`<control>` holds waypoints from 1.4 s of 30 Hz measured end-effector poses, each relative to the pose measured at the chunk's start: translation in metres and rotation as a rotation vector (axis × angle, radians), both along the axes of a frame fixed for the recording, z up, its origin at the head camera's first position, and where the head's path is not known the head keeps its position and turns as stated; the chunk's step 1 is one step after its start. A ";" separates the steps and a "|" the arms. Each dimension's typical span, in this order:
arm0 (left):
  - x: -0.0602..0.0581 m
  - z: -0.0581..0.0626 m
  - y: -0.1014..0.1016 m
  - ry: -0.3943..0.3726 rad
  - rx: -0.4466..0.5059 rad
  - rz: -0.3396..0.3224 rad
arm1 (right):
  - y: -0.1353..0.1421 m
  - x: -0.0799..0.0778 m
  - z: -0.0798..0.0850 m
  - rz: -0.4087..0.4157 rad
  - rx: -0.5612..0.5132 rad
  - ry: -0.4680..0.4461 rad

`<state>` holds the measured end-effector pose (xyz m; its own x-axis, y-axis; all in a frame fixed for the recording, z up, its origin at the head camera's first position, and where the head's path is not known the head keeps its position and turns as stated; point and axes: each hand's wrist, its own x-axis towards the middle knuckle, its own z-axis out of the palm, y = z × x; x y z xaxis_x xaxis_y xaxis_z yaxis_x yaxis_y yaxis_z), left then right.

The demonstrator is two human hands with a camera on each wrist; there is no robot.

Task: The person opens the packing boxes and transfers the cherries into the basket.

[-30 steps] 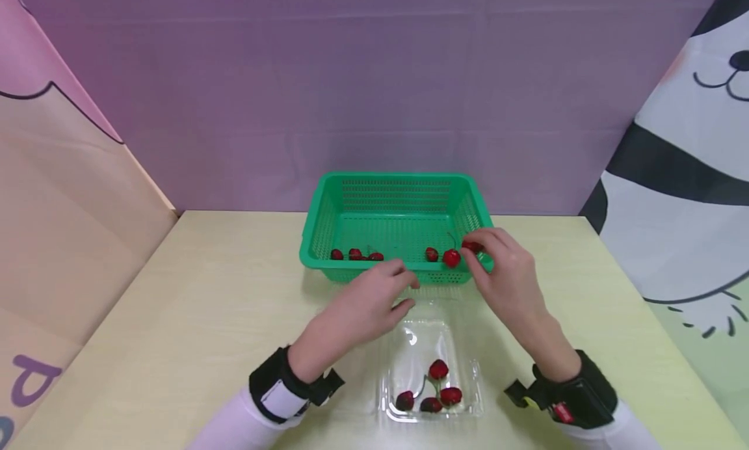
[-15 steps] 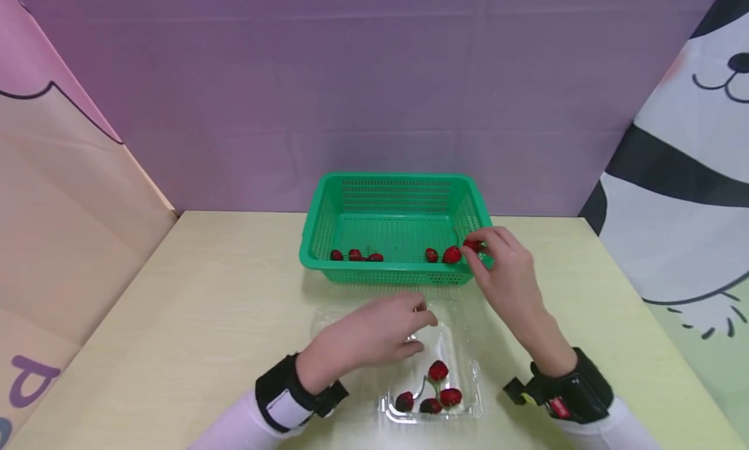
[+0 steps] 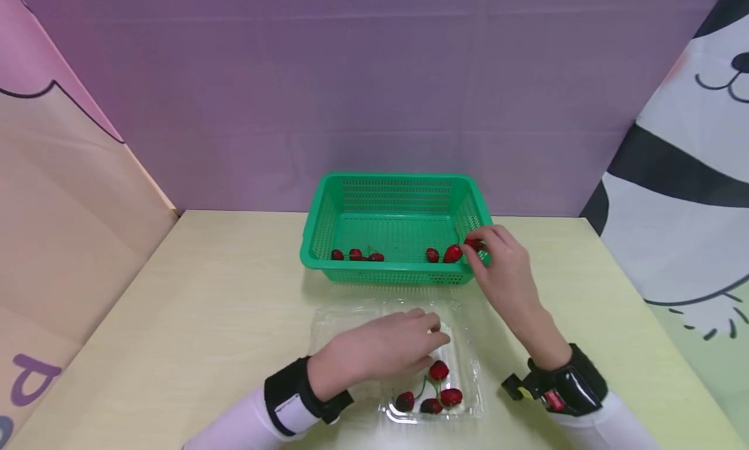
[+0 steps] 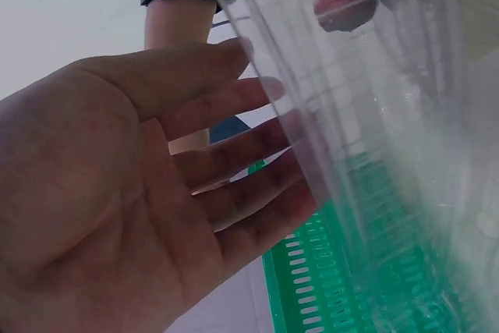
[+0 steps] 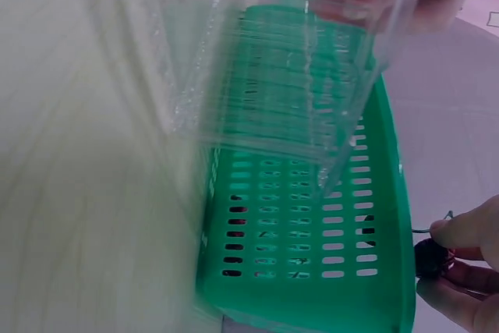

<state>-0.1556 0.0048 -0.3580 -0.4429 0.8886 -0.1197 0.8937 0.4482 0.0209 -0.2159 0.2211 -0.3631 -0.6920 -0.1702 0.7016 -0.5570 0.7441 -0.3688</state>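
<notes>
My right hand pinches a dark red cherry at the basket's front right corner, thumb on one side and fingers on the other. Beside those fingertips lies another red cherry. The green basket is perforated plastic. In front of it stands a clear plastic box with several stemmed cherries near its front end. Over the box's middle hovers my left hand, its fingers extended and apart. In the left wrist view that palm holds nothing, and a cherry shows through the clear plastic.
More cherries lie in the basket's front left corner. The box's transparent lid spreads to the left, partly under my left forearm. Behind the pale wooden table hangs a purple cloth.
My left hand has come back from the basket's front rim, down and rightward over the clear box. The right hand stays at the basket corner with its cherry, barely shifting.
</notes>
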 end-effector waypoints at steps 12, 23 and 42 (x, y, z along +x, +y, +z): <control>0.009 -0.006 0.010 0.075 -0.088 -0.031 | 0.000 -0.006 -0.009 0.017 0.028 0.015; 0.016 -0.008 0.013 0.042 -0.148 -0.043 | 0.002 -0.007 -0.011 0.013 0.068 0.010; 0.018 -0.015 0.016 -0.013 -0.115 0.006 | 0.002 -0.006 -0.011 0.016 0.065 0.028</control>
